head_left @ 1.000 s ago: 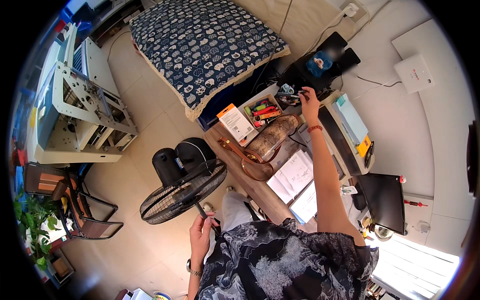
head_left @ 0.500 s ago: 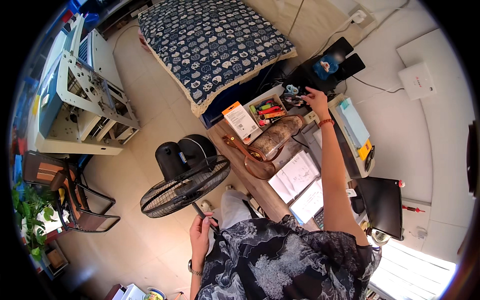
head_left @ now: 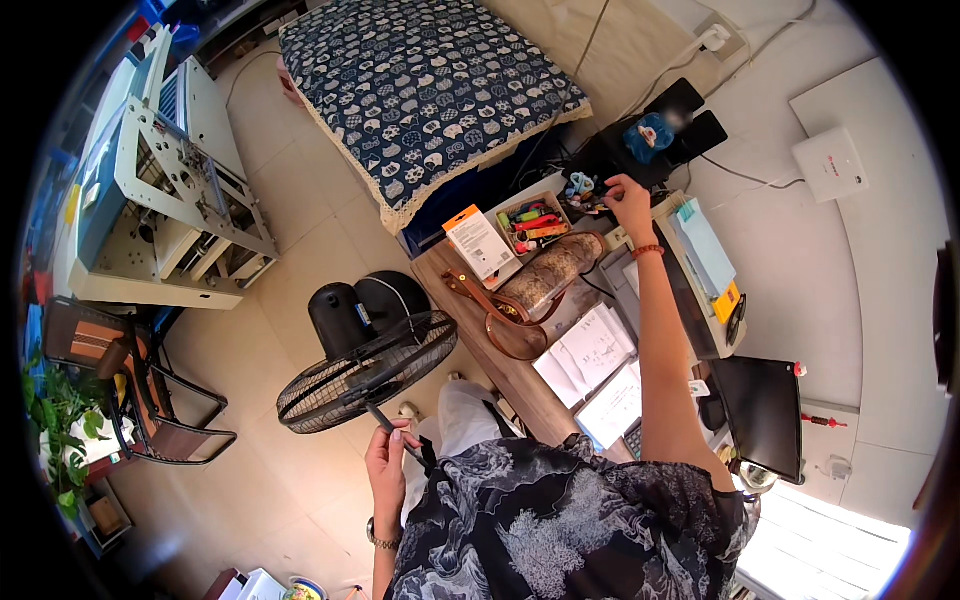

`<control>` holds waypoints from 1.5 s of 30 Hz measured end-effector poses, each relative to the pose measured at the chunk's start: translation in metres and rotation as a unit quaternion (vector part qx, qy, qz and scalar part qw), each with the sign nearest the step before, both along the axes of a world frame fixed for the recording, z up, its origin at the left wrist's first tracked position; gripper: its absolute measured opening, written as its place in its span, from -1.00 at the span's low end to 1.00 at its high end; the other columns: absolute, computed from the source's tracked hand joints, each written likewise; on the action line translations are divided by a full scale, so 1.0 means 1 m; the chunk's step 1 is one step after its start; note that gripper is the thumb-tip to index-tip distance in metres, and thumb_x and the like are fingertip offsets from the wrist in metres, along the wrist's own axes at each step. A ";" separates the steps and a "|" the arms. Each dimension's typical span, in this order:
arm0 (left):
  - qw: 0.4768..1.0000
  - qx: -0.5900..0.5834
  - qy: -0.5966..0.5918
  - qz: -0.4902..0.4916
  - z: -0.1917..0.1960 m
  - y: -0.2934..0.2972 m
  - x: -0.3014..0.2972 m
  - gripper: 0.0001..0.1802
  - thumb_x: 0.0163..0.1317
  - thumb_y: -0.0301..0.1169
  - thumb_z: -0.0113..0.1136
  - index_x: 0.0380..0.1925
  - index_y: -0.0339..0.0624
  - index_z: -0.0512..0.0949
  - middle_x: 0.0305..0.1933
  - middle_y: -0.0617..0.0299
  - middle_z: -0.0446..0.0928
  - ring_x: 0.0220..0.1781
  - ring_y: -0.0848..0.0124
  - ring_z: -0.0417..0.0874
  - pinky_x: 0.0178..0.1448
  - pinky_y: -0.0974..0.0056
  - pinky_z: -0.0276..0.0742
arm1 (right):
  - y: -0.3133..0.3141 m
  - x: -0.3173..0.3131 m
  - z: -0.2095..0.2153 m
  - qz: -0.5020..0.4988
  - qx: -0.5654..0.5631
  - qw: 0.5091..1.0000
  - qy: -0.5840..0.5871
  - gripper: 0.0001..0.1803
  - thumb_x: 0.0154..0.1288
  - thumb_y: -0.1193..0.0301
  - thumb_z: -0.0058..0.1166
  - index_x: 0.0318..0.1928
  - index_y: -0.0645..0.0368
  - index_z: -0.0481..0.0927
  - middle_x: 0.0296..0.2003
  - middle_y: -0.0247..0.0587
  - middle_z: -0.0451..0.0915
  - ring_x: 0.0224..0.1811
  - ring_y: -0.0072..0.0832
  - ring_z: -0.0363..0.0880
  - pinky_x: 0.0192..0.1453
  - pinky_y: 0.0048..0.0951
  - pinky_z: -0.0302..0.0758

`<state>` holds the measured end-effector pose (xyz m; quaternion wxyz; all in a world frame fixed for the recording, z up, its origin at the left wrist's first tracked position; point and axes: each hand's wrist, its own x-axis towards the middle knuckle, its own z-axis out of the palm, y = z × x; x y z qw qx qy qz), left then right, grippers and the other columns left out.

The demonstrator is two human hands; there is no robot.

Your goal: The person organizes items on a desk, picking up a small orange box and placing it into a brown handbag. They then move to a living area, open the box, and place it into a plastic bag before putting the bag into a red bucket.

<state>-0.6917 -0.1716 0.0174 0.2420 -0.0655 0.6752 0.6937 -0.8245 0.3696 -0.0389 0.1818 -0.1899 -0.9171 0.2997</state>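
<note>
Pale floor tiles spread under us, and a long wooden desk (head_left: 520, 375) runs along the white wall.

Our right hand (head_left: 630, 200) reaches to the far end of the desk. Its fingers curl down among small things beside a little tray (head_left: 530, 222) of bright pens. We cannot tell what they pinch. We think we are picking something out there, and the next move needs a small, careful grip.

Our left hand (head_left: 388, 462) hangs low by our side. It pinches a thin dark stick (head_left: 380, 418), maybe a pen.

Near the tray lies an orange and white box (head_left: 478, 241). A round, patterned bag (head_left: 545, 280) with a smooth brown strap lies mid-desk, and white papers (head_left: 592, 352) lie flat nearer us.

On the floor stands a black fan (head_left: 365, 370) with a wire cage. Beyond is a bed with a blue patterned cover (head_left: 430, 85).
</note>
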 end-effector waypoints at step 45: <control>0.998 0.007 -0.024 -0.059 -0.002 0.002 0.000 -0.77 0.35 -0.39 -0.03 -0.10 -0.29 0.49 -0.42 0.30 0.51 -0.30 0.57 0.50 -0.11 0.44 0.38 | -0.117 0.075 -0.029 0.358 0.239 0.872 -0.234 -0.52 -0.14 0.38 0.29 -0.08 0.05 0.57 -0.14 -0.22 0.56 0.00 -0.36 0.44 0.12 -0.36 0.26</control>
